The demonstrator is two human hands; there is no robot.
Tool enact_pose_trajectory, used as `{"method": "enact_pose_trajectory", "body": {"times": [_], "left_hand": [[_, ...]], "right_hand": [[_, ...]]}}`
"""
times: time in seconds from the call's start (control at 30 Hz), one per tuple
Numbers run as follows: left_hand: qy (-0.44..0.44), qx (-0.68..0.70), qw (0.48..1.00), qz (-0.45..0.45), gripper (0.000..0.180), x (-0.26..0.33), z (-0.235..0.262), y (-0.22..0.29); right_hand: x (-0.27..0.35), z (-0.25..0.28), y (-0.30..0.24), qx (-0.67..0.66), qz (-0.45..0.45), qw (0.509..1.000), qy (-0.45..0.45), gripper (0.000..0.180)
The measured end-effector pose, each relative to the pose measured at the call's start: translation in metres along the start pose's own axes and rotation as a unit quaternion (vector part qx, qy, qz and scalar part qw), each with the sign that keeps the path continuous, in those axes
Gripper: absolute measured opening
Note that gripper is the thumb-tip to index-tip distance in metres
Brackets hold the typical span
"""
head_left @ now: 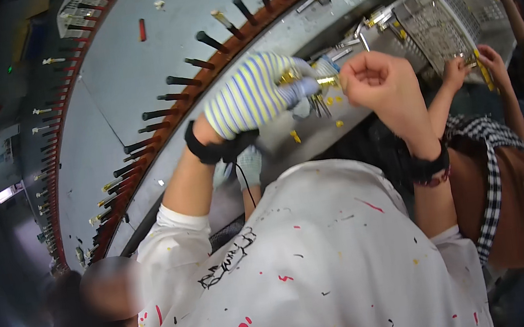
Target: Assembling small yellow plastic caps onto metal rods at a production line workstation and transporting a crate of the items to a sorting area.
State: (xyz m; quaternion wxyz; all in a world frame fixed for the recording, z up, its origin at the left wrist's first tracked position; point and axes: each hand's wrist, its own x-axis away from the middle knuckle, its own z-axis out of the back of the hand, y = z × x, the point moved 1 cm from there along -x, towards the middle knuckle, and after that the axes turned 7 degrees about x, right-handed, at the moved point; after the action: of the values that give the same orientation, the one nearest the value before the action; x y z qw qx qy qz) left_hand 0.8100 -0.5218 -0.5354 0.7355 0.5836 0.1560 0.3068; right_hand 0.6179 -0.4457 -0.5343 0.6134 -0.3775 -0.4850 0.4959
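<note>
At twelve o'clock from the middle of the view, the left hand (253,95), in a striped glove, grasps a shiny gold-coloured stick (328,80). The stick lies between one and two o'clock, reaching from the gloved fingers to the bare right hand (381,85) at two o'clock. The right fingers are curled at its end, seemingly pinching it, but I cannot tell how firmly. Yellow bits (296,136) lie just on the six o'clock side of the stick. Near half past two, a co-worker's hands (455,74) are beside a mesh basket (446,7). A rail of black pegs (211,41) curves from about half past eight to one o'clock; a red stick (142,30) lies beyond it at eleven.
</note>
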Motion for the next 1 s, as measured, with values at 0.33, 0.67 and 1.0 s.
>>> {"method": "enact_pose_trajectory", "body": {"times": [0.33,0.67,1.0], "left_hand": [[-0.017,0.388,0.919,-0.071,0.024,-0.016,-0.006,-0.054],[0.517,0.334,0.754,-0.232,0.018,-0.092,0.023,-0.079],[0.623,-0.239,0.743,0.056,0.019,-0.048,0.025,-0.134]], "right_hand": [[-0.007,0.016,0.048,-0.451,-0.123,0.884,-0.008,0.014],[0.000,0.000,0.052,-0.228,-0.073,0.969,0.061,0.017],[0.012,0.006,0.061,-0.116,-0.045,0.990,0.069,0.015]]}}
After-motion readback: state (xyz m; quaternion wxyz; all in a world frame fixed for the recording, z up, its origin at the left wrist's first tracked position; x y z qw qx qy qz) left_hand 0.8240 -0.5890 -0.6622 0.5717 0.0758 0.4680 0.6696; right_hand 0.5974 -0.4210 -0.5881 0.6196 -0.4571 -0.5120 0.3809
